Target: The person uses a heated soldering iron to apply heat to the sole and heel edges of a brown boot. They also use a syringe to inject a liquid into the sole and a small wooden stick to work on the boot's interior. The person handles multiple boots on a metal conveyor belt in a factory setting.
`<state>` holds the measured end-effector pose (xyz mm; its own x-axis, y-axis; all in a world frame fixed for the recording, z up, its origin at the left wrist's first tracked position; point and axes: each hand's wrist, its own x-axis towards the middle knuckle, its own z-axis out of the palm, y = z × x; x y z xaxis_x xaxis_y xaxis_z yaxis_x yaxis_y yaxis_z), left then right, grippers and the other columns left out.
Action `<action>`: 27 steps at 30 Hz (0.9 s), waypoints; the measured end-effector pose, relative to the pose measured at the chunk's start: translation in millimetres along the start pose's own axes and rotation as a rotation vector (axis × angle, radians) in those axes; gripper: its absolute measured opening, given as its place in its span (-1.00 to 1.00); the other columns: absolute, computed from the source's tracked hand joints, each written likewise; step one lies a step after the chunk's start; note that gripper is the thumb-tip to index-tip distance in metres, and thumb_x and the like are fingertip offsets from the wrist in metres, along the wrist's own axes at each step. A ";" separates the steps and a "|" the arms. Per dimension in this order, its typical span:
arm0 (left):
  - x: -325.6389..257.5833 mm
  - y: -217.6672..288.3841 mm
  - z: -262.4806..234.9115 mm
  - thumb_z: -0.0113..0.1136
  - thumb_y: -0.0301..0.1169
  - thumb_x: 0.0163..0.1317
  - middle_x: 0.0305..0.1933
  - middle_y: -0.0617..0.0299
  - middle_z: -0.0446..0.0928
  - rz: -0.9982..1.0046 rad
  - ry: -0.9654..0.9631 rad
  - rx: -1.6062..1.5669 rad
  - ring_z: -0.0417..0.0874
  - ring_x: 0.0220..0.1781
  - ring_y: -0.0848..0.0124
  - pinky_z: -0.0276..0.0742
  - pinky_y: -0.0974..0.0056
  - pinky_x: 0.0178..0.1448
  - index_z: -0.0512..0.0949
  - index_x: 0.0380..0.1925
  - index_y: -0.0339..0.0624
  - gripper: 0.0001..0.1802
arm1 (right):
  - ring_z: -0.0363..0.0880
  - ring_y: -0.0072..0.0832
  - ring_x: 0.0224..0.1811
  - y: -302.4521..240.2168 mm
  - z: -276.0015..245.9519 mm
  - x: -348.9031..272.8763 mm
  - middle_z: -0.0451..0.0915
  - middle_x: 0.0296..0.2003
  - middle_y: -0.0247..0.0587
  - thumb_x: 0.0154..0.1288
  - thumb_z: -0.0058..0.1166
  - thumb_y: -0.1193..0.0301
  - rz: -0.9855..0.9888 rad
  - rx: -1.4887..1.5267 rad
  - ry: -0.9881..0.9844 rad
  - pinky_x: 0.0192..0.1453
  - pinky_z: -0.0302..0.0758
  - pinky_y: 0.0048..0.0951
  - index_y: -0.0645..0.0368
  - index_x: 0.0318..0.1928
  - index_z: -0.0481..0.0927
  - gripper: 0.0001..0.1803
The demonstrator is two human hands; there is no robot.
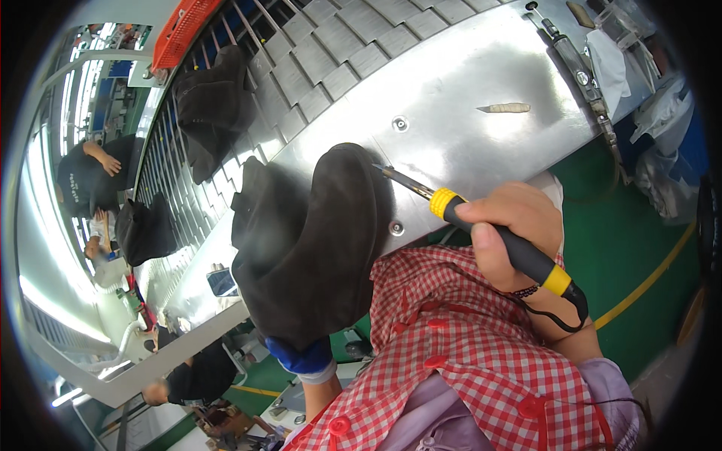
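The blue-gloved left hand [304, 359] meets the near end of a dark boot [323, 248], finger spread hidden. The boot, over the metal table [459, 143], runs lengthwise away from the body, rounded end farthest. The right hand [523, 210] closes around a soldering iron [444, 203].

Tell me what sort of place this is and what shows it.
Probably a footwear factory floor: dark boots lie on a slatted metal conveyor, the right hand holds a corded black-and-yellow tool beside another boot, and other people stand farther off.
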<state>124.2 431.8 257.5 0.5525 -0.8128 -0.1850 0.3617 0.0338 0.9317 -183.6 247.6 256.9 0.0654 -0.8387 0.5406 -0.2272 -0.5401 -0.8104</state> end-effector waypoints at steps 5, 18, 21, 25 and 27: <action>2.9 0.3 -2.1 -0.12 0.15 0.45 0.58 0.11 0.18 0.016 -0.087 -0.011 0.18 0.58 0.03 0.09 -0.22 0.58 0.21 0.50 -0.01 -0.24 | 0.61 -0.34 -0.60 6.1 16.7 9.8 0.68 -0.52 -0.22 0.04 0.26 0.51 -0.007 -0.029 -0.035 -0.47 0.45 -0.42 0.17 -0.31 0.68 -0.86; 7.1 0.3 -10.3 -0.18 0.07 0.50 0.52 0.08 0.26 0.054 -0.228 -0.122 0.27 0.53 0.06 0.19 -0.18 0.55 0.28 0.45 -0.08 -0.33 | 0.61 -0.34 -0.63 15.4 43.6 15.9 0.68 -0.53 -0.21 0.00 0.28 0.50 -0.084 -0.007 -0.003 -0.51 0.46 -0.43 0.16 -0.33 0.66 -0.85; 6.6 0.6 -10.3 -0.20 0.06 0.51 0.53 0.08 0.25 0.040 -0.215 -0.121 0.26 0.54 0.06 0.19 -0.18 0.55 0.27 0.46 -0.08 -0.33 | 0.60 -0.34 -0.64 9.2 45.3 10.7 0.66 -0.56 -0.24 -0.05 0.29 0.50 -0.123 -0.071 -0.037 -0.53 0.45 -0.42 0.15 -0.35 0.66 -0.83; 2.3 2.8 -6.2 -0.20 0.09 0.51 0.54 0.10 0.24 0.007 -0.202 -0.146 0.24 0.55 0.06 0.17 -0.18 0.56 0.26 0.47 -0.05 -0.32 | 0.54 -0.41 -0.68 -8.7 45.1 -2.3 0.59 -0.63 -0.32 -0.10 0.29 0.49 -0.162 -0.079 -0.055 -0.58 0.38 -0.43 0.14 -0.39 0.65 -0.83; -0.9 3.9 -2.6 -0.19 0.12 0.50 0.55 0.12 0.24 -0.017 -0.173 -0.183 0.23 0.55 0.06 0.15 -0.18 0.56 0.25 0.48 -0.04 -0.30 | 0.50 -0.43 -0.70 -18.8 41.4 -9.4 0.57 -0.64 -0.34 -0.11 0.29 0.48 -0.169 -0.066 -0.104 -0.59 0.36 -0.44 0.15 -0.40 0.65 -0.83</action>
<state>127.1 434.2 260.4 0.4139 -0.9012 -0.1286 0.5081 0.1115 0.8540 -139.8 262.8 257.7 0.2073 -0.7414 0.6383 -0.2672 -0.6706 -0.6921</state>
